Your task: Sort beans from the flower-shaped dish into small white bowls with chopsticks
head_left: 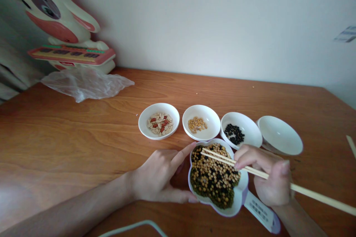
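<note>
My right hand (271, 174) is closed around a pair of wooden chopsticks (256, 172), tips touching the mixed beans. These beans (214, 174), yellow, black and green, lie in a white flower-shaped bowl (241, 194) with a short labelled handle. My left hand (162, 177) grips this bowl's left side, thumb and index finger at the rim. Behind it stand white bowls in a row: one with peanuts (160, 124), one with yellow soybeans (197, 124), one with black beans (234, 134). Inside the rightmost white bowl (280, 133) no beans show.
On the wooden table (83, 133), a clear plastic bag (86, 83) lies at the back left before a cow-shaped toy keyboard (72, 53). A pale cable (136, 225) curves along the front edge. The wall (208, 26) rises behind.
</note>
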Motion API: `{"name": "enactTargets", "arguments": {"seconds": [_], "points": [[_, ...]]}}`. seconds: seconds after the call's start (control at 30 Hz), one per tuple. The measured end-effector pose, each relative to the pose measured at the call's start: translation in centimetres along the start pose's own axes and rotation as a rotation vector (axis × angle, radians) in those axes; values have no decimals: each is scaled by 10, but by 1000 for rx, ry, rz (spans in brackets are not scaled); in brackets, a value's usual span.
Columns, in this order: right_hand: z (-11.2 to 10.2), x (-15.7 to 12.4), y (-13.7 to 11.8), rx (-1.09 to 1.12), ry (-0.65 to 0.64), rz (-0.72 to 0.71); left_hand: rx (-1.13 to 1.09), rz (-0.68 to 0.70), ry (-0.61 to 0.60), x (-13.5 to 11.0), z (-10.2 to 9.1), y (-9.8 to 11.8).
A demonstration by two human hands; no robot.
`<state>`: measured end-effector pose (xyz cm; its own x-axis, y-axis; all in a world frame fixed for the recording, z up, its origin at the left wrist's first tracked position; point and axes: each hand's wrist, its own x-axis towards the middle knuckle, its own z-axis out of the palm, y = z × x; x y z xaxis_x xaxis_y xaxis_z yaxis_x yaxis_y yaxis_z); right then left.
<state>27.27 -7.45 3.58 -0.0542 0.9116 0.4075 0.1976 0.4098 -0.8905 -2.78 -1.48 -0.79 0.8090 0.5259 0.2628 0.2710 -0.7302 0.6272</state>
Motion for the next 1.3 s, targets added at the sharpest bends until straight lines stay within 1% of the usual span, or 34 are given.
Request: {"name": "enactTargets", "arguments": {"seconds": [0.1,0.2,0.27,0.3,0.43,0.63,0.73,0.93,1.13,1.3], "points": [[1,4,-5,15,149,4,-12,3,-2,0,-1,1],[1,6,-4,-10,302,13,-7,-12,-12,-1,-1,0],[2,7,-1,-21,361,7,-1,-23,-16,-1,-1,0],[2,7,1,-23,369,-1,1,-22,-15,-1,-1,1],[3,8,6,-24,346,-33,14,-36,-27,0,-1,2],[2,10,7,-31,341,-26,17,-61,-46,0,-2,3],[2,11,10,-11,334,-58,15,-74,-62,-1,-2,3],[3,13,17,29,325,-104,16,-51,-43,-1,-2,3],[1,12,27,12,274,-199,12,-78,-78,-1,-5,3],[1,10,31,7,269,-197,-9,-91,-89,-3,-5,3]]}}
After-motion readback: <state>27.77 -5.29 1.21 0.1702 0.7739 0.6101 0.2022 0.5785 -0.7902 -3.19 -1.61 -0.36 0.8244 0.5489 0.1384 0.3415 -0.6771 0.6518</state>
